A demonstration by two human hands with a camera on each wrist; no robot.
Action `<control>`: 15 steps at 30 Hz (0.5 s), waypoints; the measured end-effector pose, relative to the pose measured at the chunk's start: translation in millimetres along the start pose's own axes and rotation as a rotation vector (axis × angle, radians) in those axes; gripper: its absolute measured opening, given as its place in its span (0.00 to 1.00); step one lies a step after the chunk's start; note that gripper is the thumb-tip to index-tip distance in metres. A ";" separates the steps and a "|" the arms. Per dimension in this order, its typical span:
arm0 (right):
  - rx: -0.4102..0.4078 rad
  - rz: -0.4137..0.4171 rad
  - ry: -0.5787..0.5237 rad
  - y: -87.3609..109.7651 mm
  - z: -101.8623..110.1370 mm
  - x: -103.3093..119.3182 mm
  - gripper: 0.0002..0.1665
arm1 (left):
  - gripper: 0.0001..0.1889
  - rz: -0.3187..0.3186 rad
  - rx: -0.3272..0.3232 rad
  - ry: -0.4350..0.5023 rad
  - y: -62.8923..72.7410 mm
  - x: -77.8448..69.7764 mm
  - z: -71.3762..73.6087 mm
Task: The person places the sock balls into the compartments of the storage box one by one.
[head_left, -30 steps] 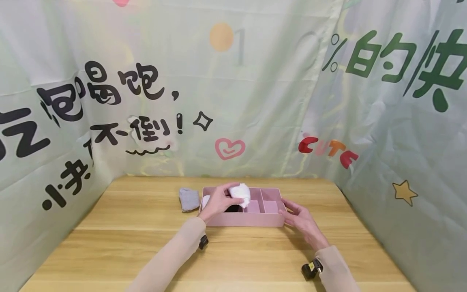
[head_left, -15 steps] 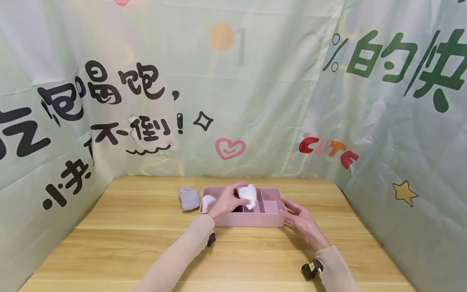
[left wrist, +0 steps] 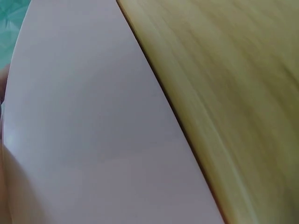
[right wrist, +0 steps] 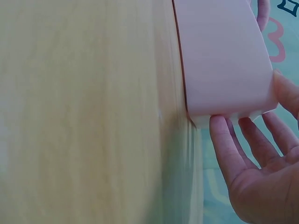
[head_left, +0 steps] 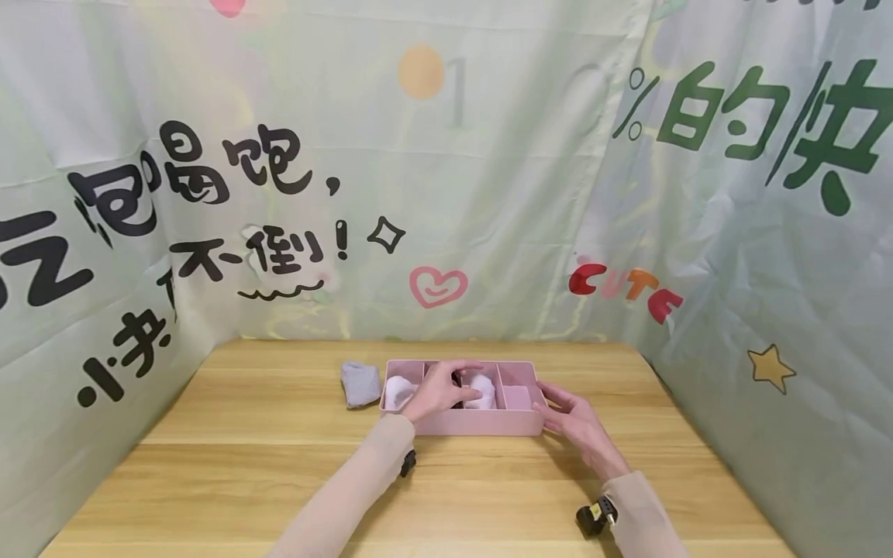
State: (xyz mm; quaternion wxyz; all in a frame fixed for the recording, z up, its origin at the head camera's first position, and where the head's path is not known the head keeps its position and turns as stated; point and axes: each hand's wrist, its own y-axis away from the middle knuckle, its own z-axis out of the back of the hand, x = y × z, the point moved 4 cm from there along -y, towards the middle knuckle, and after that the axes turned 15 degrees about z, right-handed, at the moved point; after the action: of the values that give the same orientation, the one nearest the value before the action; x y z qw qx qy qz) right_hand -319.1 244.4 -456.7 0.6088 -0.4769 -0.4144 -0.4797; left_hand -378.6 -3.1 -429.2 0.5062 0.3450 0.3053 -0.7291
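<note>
A long pink divided box (head_left: pixel 467 422) stands near the back of the table. My left hand (head_left: pixel 439 391) reaches over its front wall, thumb and fingers apart around a white sock (head_left: pixel 483 391) low in the third compartment. The thumb overlaps this sock, while a finger lies above it by the back rim. Another white sock (head_left: pixel 399 391) fills the leftmost compartment; something black (head_left: pixel 456 378) shows partly behind the left hand. My right hand (head_left: pixel 575 418) holds the box's right end; in the right wrist view its fingers (right wrist: pixel 224 144) touch the end wall and its thumb is at the upper front corner.
A grey folded sock (head_left: pixel 360 385) lies on the wooden table (head_left: pixel 279 465) just left of the box. The rightmost compartment (head_left: pixel 518 397) shows its bare pink floor. Printed cloth (head_left: pixel 446 194) hangs around the table's back and sides.
My left hand has shifted right and lowered the white sock into the third compartment, its fingertips now standing above the sock. My right hand has stayed at the box's end.
</note>
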 end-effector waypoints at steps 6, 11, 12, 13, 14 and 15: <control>-0.005 -0.001 0.004 0.2 -1.1 -2.9 0.37 | 0.22 0.009 -0.030 -0.017 0.2 3.9 0.4; -0.007 -0.009 0.001 -1.3 -1.3 -4.7 0.36 | 0.19 0.014 -0.051 0.062 -0.8 6.4 2.7; -0.007 -0.012 -0.001 -1.6 -1.0 -4.2 0.36 | 0.18 0.006 -0.054 0.098 -1.0 6.3 3.4; -0.002 -0.012 0.002 -1.8 -0.8 -3.7 0.36 | 0.16 -0.003 -0.057 0.135 -0.8 6.0 4.3; 0.003 -0.011 0.004 -1.7 -0.5 -3.1 0.35 | 0.15 -0.013 -0.061 0.175 -0.6 5.9 5.1; 0.008 -0.009 0.006 -1.6 -0.3 -2.5 0.35 | 0.14 -0.017 -0.059 0.215 0.2 6.2 6.1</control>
State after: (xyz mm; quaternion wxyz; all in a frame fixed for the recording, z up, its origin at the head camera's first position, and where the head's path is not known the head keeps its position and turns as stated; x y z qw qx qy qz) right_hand -321.1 244.5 -458.9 0.6097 -0.4712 -0.4168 -0.4821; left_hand -381.2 -11.2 -430.7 0.4742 0.4037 0.3819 -0.6829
